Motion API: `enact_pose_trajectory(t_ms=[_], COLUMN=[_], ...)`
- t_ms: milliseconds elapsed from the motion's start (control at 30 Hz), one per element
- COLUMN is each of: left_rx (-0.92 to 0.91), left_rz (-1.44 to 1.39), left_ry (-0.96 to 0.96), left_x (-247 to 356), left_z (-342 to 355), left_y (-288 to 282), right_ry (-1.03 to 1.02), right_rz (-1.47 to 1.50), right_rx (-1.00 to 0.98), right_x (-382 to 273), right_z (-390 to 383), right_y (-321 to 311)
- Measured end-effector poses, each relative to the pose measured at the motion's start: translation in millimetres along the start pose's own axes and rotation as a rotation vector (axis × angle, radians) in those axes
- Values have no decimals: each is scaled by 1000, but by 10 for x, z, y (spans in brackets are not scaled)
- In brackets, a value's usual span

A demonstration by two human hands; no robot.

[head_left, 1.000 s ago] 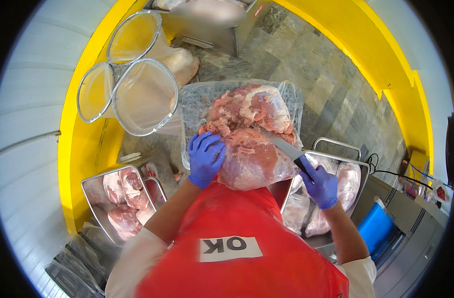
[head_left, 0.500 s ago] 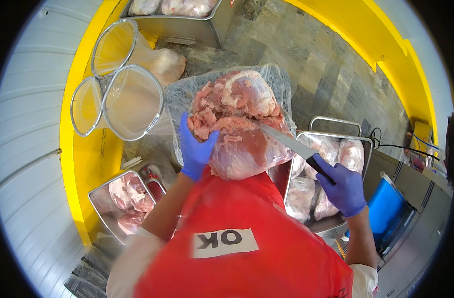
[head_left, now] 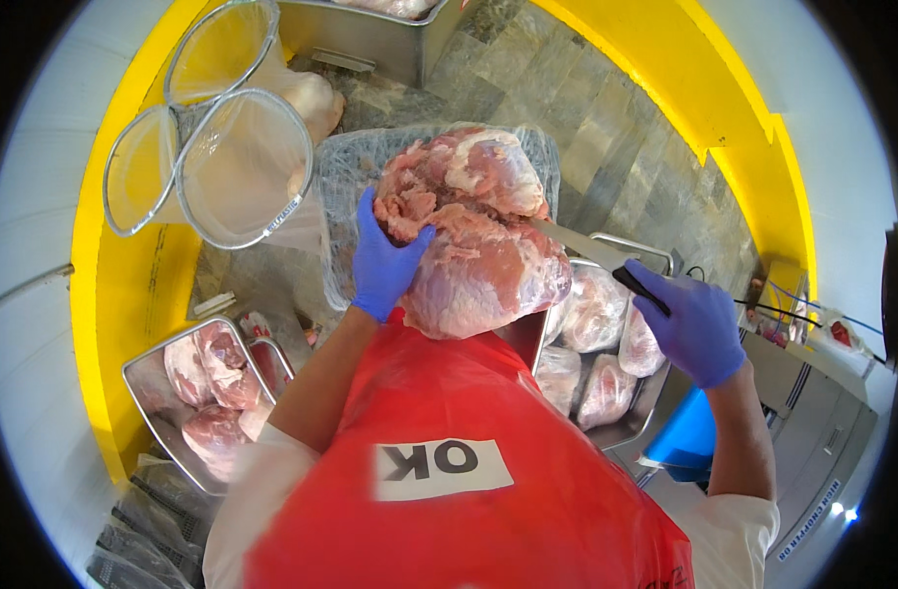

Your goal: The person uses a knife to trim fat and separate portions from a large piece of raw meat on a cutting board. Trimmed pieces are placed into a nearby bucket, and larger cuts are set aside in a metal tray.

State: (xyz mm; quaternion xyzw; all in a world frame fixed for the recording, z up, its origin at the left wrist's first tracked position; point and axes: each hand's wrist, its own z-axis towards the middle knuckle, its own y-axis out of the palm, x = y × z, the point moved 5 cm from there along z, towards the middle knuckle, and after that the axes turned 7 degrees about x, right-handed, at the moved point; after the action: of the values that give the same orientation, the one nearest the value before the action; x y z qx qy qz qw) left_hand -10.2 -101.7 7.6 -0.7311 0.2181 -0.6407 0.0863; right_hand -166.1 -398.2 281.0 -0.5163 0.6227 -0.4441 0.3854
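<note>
A large piece of raw pink meat (head_left: 488,280), with pale fat on its surface and a deep ragged cleft across it, lies in front of my red apron on a surface covered with clear plastic film (head_left: 346,177). My left hand (head_left: 385,260), in a blue glove, grips the meat's left side, thumb apart from the fingers and some fingertips hidden. In my blue-gloved right hand (head_left: 694,329) is a knife (head_left: 586,245) with a black handle. Its blade points left, the tip touching or entering the right end of the cleft; exactly how deep cannot be seen.
At the right, a metal tub (head_left: 655,393) holds several wrapped meat pieces. Another metal tub (head_left: 140,378) with unwrapped meat stands at the lower left. Three metal hoops with clear bags (head_left: 248,167) stand at the far left. A larger metal bin (head_left: 370,44) is behind.
My right hand and the knife have shifted right, so the tip is nearer the cleft's right end. The left hand keeps its hold. The whole view has shifted slightly.
</note>
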Motion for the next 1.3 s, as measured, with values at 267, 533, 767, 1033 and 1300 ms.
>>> enact_pose_trajectory(t_ms=[267, 533, 767, 1033, 1300], left_rx=[-38, -114, -159, -173, -105], left_rz=[-26, 38, 26, -167, -5], left_ry=[-28, 5, -18, -180, -134], left_x=[-86, -166, -141, -526, -424], left_z=[152, 241, 254, 221, 144], left_y=[1, -27, -47, -8, -35], right_ry=[261, -50, -3, -10, 31], right_rz=[400, 215, 127, -70, -100], right_rx=[-307, 220, 132, -1, -276], right_x=[208, 255, 387, 87, -154], right_z=[328, -231, -507, -206, 586], right_y=[363, 1614, 1000, -80, -378])
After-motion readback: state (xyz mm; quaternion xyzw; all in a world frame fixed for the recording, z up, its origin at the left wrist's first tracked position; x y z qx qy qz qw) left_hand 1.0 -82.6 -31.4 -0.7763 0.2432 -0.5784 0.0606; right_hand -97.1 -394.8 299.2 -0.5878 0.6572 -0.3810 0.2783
